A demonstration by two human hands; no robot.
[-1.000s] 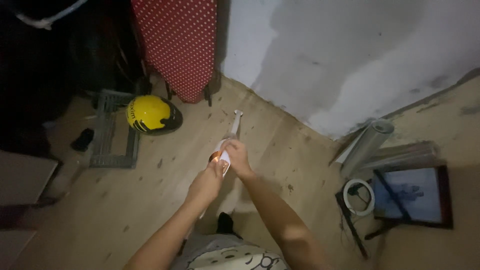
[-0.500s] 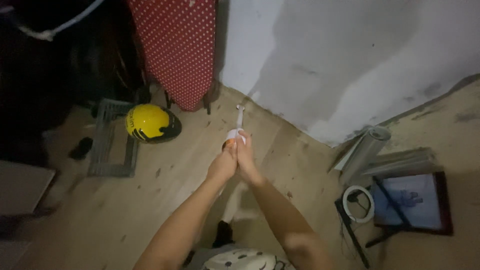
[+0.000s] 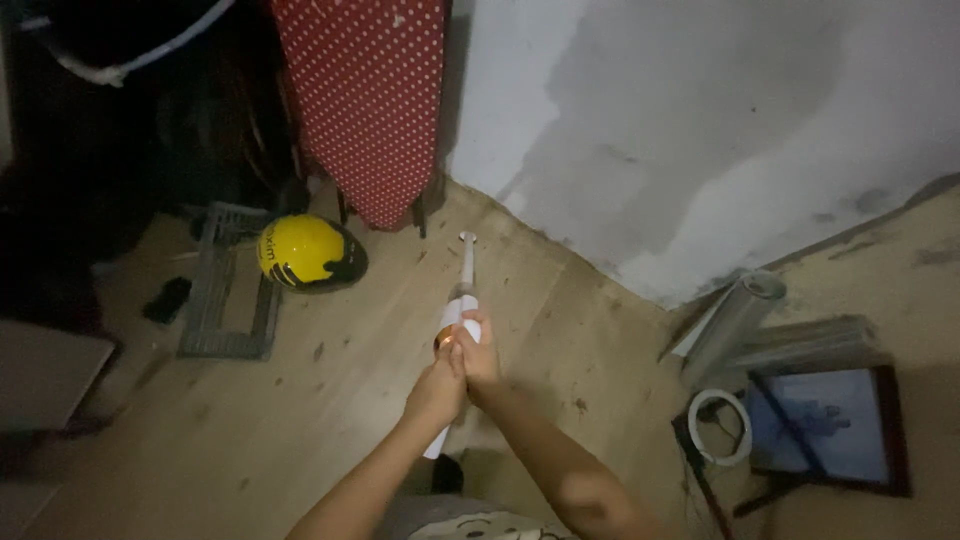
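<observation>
1. Left hand point(image 3: 437, 388): fingers wrapped tight around the white shaft of a long-handled tool, lower on the handle than the other hand.
2. Right hand point(image 3: 480, 352): fingers clamped on the same shaft, just above the left hand and touching it; both forearms reach out from the bottom of the view.
3. Long-handled tool point(image 3: 463, 288): white shaft with a small orange mark near the hands (what the mark is cannot be told in the dim light). It narrows to a thin pale rod whose far end sits low over the floor, close to the foot of the wall. Its near end shows below the left hand.
4. Wooden floor point(image 3: 300, 420): light boards, scuffed and spotted with dark marks.
5. Wall point(image 3: 700, 130): whitish, with a large grey patch; it meets the floor just past the tool's far end.
6. Ironing board point(image 3: 365, 100): red cover with white dots, standing upright against the wall, left of the tool's tip.
7. Yellow helmet point(image 3: 305, 252): on the floor near the ironing board's feet, well left of the tool.
8. Grey frame point(image 3: 222, 310): lying flat, just left of the helmet.
9. Rolled sheet point(image 3: 735, 318): pale tube lying at the right, near the wall.
10. White ring point(image 3: 720, 427): on the floor beside a dark-framed picture point(image 3: 830, 425).
</observation>
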